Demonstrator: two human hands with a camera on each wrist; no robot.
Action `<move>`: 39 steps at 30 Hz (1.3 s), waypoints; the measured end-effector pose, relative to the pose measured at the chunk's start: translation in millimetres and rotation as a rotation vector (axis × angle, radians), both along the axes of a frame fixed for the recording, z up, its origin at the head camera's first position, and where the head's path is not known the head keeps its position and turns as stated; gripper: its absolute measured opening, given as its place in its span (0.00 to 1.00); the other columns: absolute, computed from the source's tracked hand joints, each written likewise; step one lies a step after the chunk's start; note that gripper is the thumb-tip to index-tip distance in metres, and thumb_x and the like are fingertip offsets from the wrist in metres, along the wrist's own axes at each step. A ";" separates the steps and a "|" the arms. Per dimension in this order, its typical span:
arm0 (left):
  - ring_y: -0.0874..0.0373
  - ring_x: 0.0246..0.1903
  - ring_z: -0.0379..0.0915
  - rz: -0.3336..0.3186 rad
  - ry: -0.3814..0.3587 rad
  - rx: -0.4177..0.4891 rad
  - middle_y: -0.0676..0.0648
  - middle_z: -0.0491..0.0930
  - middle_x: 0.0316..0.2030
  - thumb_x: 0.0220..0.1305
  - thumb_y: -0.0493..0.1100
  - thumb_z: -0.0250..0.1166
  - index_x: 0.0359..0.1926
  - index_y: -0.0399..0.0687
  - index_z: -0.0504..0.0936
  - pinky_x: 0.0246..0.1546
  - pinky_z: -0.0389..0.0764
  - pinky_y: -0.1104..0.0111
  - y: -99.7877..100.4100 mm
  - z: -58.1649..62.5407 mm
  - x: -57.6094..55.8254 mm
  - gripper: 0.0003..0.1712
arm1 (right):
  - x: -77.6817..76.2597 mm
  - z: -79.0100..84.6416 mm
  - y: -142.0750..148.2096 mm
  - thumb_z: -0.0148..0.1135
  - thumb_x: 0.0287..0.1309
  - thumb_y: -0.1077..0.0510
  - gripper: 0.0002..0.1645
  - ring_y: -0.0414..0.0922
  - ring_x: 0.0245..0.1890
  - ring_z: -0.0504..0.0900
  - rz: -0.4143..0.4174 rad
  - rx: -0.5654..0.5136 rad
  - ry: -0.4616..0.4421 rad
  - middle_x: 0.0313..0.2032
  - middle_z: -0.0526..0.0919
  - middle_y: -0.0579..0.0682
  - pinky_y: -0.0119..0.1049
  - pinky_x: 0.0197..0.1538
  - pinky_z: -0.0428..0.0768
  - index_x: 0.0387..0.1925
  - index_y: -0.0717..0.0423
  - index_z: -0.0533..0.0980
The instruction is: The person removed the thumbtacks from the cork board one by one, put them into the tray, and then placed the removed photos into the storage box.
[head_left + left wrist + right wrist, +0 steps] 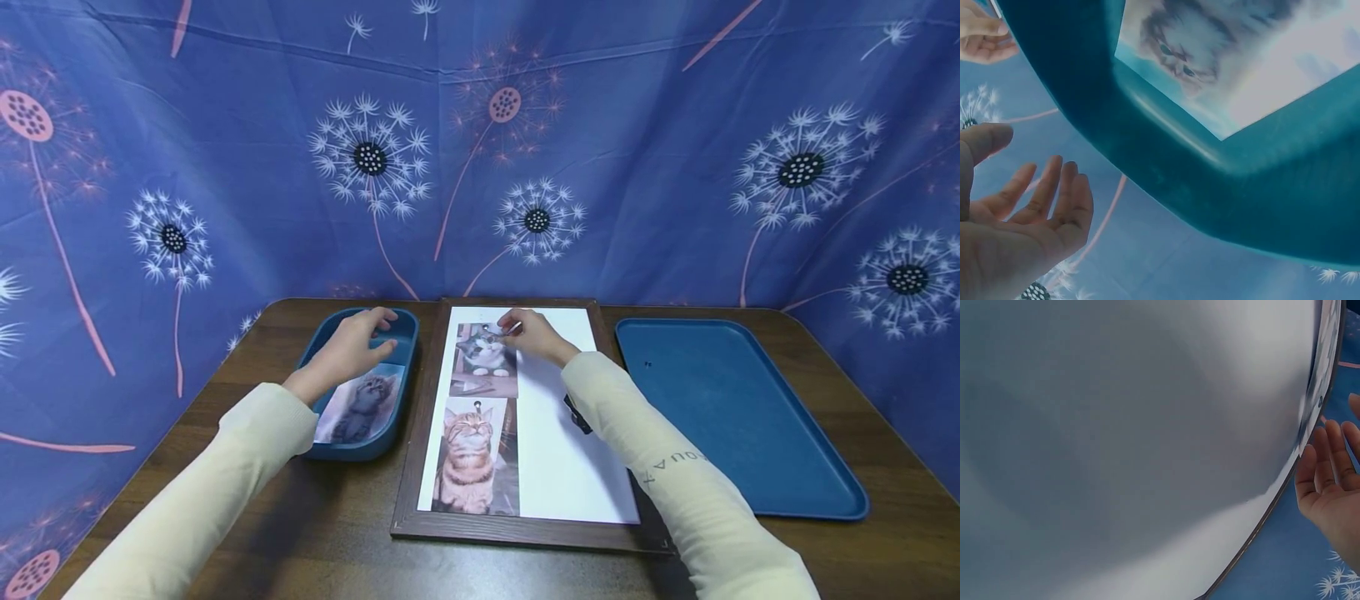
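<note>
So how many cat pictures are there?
3: a kitten picture in the blue bin, a second cat picture by the right hand on the board, an orange cat picture below it. More may lie under the first.

We can't make out the far-right corner of the far cat photo (483,360), which the right hand (531,333) covers, nor whether that hand pinches anything. The right sleeve (645,429) hides part of the wooden frame (525,533); the left hand (347,346) blocks some of the blue bin (352,451). A dark speck (648,364) on the right tray (738,425) is too small for us to name. The left wrist view crops the kitten photo (1191,62).
</note>
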State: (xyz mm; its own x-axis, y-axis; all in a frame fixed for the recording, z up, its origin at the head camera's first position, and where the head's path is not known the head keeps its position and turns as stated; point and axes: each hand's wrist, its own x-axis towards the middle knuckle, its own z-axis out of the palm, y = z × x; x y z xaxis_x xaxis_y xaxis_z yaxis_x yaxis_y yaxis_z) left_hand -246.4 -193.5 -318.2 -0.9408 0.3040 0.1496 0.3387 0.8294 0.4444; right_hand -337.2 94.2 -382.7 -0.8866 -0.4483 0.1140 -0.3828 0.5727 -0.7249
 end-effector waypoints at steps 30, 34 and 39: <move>0.49 0.38 0.73 -0.232 0.248 -0.273 0.44 0.77 0.45 0.59 0.43 0.62 0.53 0.45 0.74 0.38 0.74 0.53 51.4 -26.3 -4.7 0.20 | -13.8 -6.9 -5.9 0.58 0.51 0.70 0.17 0.54 0.42 0.78 0.068 0.158 0.078 0.40 0.79 0.63 0.42 0.50 0.76 0.45 0.71 0.72; 0.50 0.37 0.71 -0.259 0.274 -0.298 0.45 0.78 0.44 0.57 0.43 0.63 0.52 0.47 0.75 0.36 0.73 0.56 55.4 -30.3 -4.8 0.20 | -16.8 -8.2 -7.7 0.59 0.50 0.70 0.17 0.53 0.41 0.78 0.069 0.170 0.086 0.39 0.79 0.62 0.42 0.49 0.76 0.45 0.70 0.72; 0.48 0.40 0.72 -0.276 0.259 -0.326 0.45 0.78 0.44 0.56 0.42 0.64 0.52 0.48 0.75 0.38 0.73 0.53 59.9 -34.1 -6.0 0.21 | -20.9 -9.9 -9.4 0.60 0.49 0.69 0.18 0.52 0.40 0.78 0.076 0.213 0.143 0.38 0.80 0.61 0.42 0.49 0.75 0.44 0.69 0.73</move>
